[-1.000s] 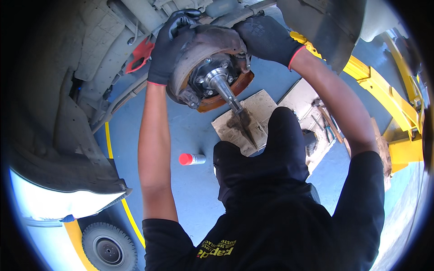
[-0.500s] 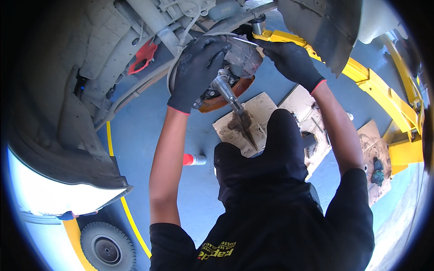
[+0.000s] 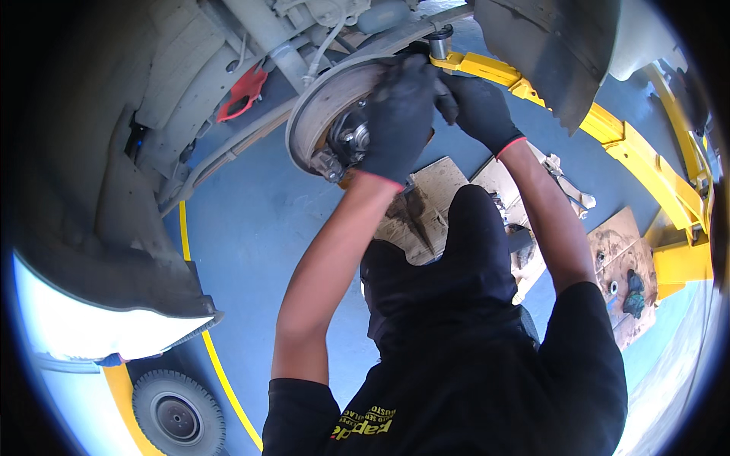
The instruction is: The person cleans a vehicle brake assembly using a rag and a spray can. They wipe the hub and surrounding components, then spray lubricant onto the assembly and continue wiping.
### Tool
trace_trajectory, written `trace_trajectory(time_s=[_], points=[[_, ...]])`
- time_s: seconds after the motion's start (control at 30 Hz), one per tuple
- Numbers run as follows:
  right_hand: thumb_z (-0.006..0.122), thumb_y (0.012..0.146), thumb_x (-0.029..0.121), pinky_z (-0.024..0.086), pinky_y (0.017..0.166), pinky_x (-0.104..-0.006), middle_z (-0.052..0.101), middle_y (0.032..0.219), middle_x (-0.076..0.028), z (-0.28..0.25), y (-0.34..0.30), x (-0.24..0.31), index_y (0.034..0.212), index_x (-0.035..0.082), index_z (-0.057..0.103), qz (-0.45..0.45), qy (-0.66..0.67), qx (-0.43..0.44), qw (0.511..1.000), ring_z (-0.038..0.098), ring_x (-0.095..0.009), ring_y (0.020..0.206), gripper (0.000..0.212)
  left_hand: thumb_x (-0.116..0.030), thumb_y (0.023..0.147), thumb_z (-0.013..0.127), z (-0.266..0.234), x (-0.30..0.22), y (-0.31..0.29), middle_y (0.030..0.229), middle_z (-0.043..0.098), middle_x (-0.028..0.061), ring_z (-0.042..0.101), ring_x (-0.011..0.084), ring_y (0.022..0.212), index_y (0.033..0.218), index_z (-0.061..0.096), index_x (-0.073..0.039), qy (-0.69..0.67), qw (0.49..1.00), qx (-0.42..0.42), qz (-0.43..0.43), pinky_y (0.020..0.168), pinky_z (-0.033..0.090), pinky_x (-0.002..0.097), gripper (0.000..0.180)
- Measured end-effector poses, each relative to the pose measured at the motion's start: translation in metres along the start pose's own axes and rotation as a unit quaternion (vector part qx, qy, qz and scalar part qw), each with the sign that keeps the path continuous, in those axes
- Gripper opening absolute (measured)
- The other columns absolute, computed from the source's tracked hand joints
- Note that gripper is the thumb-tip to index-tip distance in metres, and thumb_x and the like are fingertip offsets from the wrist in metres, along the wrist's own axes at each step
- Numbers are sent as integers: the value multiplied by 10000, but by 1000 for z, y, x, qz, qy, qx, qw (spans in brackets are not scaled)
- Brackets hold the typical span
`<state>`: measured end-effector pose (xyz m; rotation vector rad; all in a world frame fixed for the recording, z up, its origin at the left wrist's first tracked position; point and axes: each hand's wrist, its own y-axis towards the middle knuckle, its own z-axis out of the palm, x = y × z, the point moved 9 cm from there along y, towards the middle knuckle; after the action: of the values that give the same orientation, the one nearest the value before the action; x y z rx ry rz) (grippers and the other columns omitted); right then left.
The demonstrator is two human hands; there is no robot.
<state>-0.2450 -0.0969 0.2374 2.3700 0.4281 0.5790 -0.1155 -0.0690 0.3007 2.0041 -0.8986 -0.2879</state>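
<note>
Near the frame's top centre, the left hand (image 3: pixel 399 118) covers part of the round brake assembly (image 3: pixel 310 125), the right hand (image 3: pixel 484 112) just right of it, and whether their fingers grip anything I cannot tell.

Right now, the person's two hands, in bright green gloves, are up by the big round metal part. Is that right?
Not quite: the gloves aren't bright green. The head view shows they are black. The rest is right: the left hand and right hand are up by the big round metal part.
</note>
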Motion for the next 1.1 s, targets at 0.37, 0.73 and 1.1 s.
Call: trace_trajectory(time_s=[0.37,0.73,1.1], points=[[683,915,169,579,772,-500,772,979,-143,-6,18,-2,1305,177,739,31,-7,79,996,749,-370,939,394,-130,905,688,-5,9,12,1043,703,114,738,327,940,1046,729,-76,-31,999,-18,-16,845,618,448,157],[580,1002,192,591,787,-516,768,939,-140,7,7,-51,1414,266,706,-39,-102,113,988,758,-368,913,437,-121,929,660,37,-27,-6,1046,684,89,748,247,905,971,703,-96,61,997,6,-44,766,631,382,65],[650,1056,148,575,934,-445,773,1175,-214,-61,-113,-88,1427,134,716,186,112,-16,976,756,-368,1060,377,-101,938,646,46,-41,0,1095,686,120,760,294,921,1075,684,-90,-93,995,-6,41,777,633,401,143]])
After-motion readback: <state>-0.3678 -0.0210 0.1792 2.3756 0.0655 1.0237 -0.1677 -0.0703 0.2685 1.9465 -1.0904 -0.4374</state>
